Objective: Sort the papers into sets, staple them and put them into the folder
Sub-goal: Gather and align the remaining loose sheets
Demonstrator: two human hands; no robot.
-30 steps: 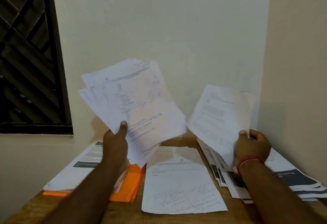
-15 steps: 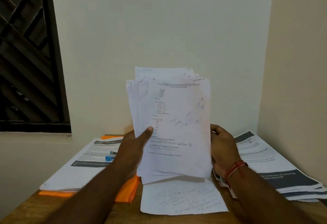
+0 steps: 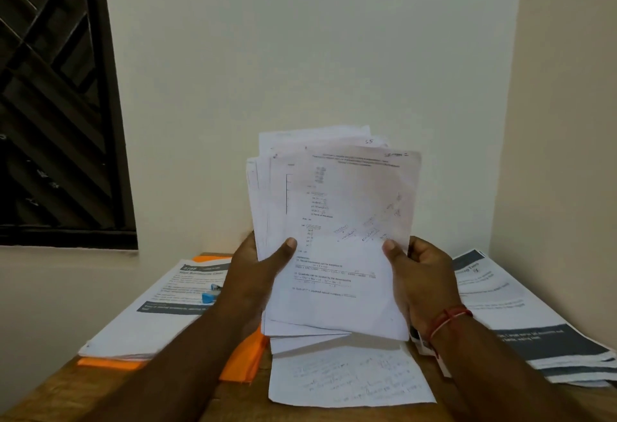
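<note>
I hold an uneven stack of printed white papers [image 3: 337,221] upright above the table. My left hand [image 3: 257,274] grips its left edge with the thumb on the front sheet. At the right edge my right hand [image 3: 420,271] grips it the same way. An orange folder [image 3: 240,361] lies on the table at the left under a pile of printed sheets [image 3: 157,315]. A small blue stapler [image 3: 211,294] rests on that pile. Below the held stack lies a handwritten sheet [image 3: 347,378].
Another pile of printed sheets with dark bands [image 3: 521,328] lies at the right, close to the side wall. The wooden table [image 3: 66,388] stands in a corner, with a dark window [image 3: 50,104] at the left.
One second ago my hands were apart, the left with a fanned stack, the right with one sheet. They came together and now hold a single stack between them.
</note>
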